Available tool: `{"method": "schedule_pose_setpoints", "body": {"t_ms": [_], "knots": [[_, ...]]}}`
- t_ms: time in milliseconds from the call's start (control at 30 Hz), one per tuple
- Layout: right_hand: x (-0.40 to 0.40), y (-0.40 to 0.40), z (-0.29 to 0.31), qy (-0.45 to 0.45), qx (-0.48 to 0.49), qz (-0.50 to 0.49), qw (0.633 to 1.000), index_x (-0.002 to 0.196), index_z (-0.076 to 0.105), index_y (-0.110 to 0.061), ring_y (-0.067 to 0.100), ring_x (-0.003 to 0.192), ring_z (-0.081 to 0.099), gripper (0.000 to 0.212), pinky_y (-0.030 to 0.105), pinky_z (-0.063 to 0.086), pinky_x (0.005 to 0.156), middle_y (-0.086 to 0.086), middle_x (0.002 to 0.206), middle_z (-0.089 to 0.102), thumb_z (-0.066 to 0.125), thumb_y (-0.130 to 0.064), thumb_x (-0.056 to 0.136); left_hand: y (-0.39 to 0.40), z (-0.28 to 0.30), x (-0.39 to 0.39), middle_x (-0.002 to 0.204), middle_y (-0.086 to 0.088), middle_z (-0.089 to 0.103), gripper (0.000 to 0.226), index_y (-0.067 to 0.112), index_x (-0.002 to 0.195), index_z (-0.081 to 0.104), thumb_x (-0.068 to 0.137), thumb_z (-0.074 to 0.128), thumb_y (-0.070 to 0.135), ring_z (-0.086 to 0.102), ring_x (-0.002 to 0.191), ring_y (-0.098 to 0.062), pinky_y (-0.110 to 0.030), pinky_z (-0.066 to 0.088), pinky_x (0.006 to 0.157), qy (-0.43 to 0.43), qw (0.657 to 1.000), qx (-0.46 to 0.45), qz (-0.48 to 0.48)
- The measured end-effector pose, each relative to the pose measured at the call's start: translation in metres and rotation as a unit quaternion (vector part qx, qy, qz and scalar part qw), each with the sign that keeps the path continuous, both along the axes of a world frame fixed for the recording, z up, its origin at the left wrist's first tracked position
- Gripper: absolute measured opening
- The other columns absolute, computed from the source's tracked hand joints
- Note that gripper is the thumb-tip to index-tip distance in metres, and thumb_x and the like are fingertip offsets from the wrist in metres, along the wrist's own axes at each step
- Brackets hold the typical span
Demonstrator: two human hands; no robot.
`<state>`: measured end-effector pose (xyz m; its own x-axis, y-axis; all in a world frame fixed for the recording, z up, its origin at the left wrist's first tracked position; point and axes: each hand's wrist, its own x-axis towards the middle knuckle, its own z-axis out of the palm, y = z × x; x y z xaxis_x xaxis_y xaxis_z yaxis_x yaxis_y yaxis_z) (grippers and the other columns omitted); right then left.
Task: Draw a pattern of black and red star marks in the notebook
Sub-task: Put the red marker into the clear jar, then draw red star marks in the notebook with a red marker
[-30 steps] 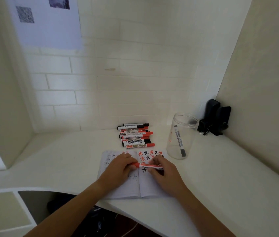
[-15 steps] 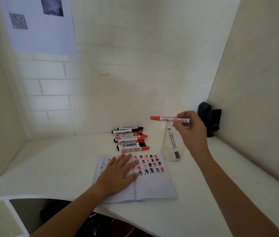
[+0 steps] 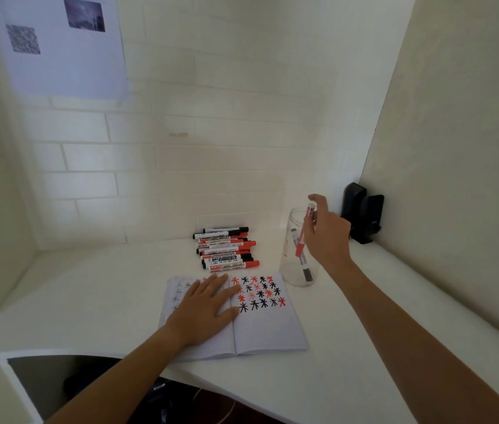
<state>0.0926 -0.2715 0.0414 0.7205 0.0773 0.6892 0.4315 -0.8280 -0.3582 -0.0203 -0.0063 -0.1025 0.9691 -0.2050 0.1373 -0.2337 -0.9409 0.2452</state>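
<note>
An open notebook (image 3: 268, 330) lies on the white desk, its right page carrying rows of black and red star marks (image 3: 259, 292). My left hand (image 3: 204, 310) lies flat, fingers spread, on the left page. My right hand (image 3: 329, 237) is raised at the mouth of a clear jar (image 3: 288, 270) and pinches the upper end of a capped red marker (image 3: 303, 234), which points down into the jar. A black-capped marker (image 3: 305, 267) stands inside the jar.
A pile of several red and black markers (image 3: 227, 249) lies just behind the notebook. A black device (image 3: 363, 212) sits in the right corner against the wall. The desk's curved front edge (image 3: 217, 390) runs below the notebook. A printed sheet (image 3: 61, 47) hangs on the wall.
My right hand carried the red marker up from the notebook to the jar and tipped it from level to cap-down in the jar mouth. My left hand let go of it and flattened on the page.
</note>
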Motion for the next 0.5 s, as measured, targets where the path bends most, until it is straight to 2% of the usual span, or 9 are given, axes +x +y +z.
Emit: {"method": "schedule_pose_setpoints", "body": {"t_ms": [67,133,167,267,367,433,500], "knots": [[0.002,0.001,-0.003,0.01,-0.062,-0.013,0.998,0.109,0.063,-0.018,0.012,0.054,0.049,0.016,0.045,0.044,0.095,-0.012,0.054,0.046,0.048,-0.02,0.105,0.0,0.0,0.0,0.168,0.013,0.0,0.08,0.052,0.155,0.01,0.083,-0.002,0.084,-0.01,0.153,-0.009,-0.04,-0.004,0.125,0.001,1.0,0.0,-0.001],[0.002,0.001,-0.007,0.036,-0.118,-0.027,0.992,0.091,0.066,-0.018,0.019,0.068,0.06,0.025,0.046,0.035,0.107,-0.009,0.062,0.056,0.047,-0.026,0.104,0.0,0.0,-0.001,0.168,0.013,-0.001,0.078,0.052,0.155,0.009,0.084,0.0,0.082,-0.011,0.153,-0.009,-0.04,-0.004,0.125,0.002,1.0,0.004,0.0],[0.003,0.0,-0.009,0.035,-0.137,-0.033,0.989,0.088,0.067,-0.018,0.021,0.076,0.064,0.028,0.046,0.032,0.109,-0.007,0.068,0.062,0.048,-0.029,0.104,0.0,0.0,-0.001,0.168,0.013,-0.001,0.076,0.052,0.155,0.009,0.085,0.001,0.081,-0.011,0.153,-0.009,-0.039,-0.005,0.125,0.003,1.0,0.006,0.001],[0.006,-0.002,-0.011,0.026,-0.141,-0.031,0.989,0.093,0.07,-0.017,0.023,0.084,0.067,0.026,0.046,0.03,0.11,-0.002,0.081,0.072,0.05,-0.03,0.102,0.0,0.002,-0.002,0.168,0.013,0.0,0.075,0.052,0.155,0.009,0.086,0.002,0.08,-0.01,0.154,-0.009,-0.038,-0.006,0.125,0.001,1.0,0.003,0.001],[0.006,0.0,-0.014,0.011,-0.141,-0.024,0.99,0.104,0.068,-0.015,0.025,0.088,0.067,0.016,0.049,0.038,0.106,0.0,0.088,0.072,0.057,-0.026,0.098,0.0,0.001,-0.002,0.168,0.013,0.0,0.075,0.052,0.155,0.009,0.086,0.002,0.081,-0.01,0.154,-0.009,-0.038,-0.006,0.125,-0.002,1.0,0.003,0.001],[0.0,0.005,-0.016,-0.057,-0.126,-0.021,0.99,0.107,0.066,-0.012,0.027,0.091,0.066,0.017,0.048,0.045,0.098,0.004,0.095,0.071,0.065,-0.017,0.091,0.001,0.0,-0.001,0.168,0.013,0.0,0.075,0.052,0.155,0.009,0.086,0.002,0.081,-0.01,0.154,-0.009,-0.038,-0.006,0.125,-0.002,1.0,0.001,0.003],[-0.009,0.016,-0.019,-0.13,-0.115,0.028,0.984,0.107,0.067,-0.011,0.025,0.095,0.063,0.019,0.042,0.048,0.093,0.005,0.102,0.069,0.067,-0.009,0.088,0.001,0.0,0.0,0.168,0.014,0.001,0.076,0.052,0.155,0.011,0.085,0.002,0.081,-0.009,0.154,-0.009,-0.038,-0.006,0.125,-0.005,1.0,-0.003,0.004]]}}
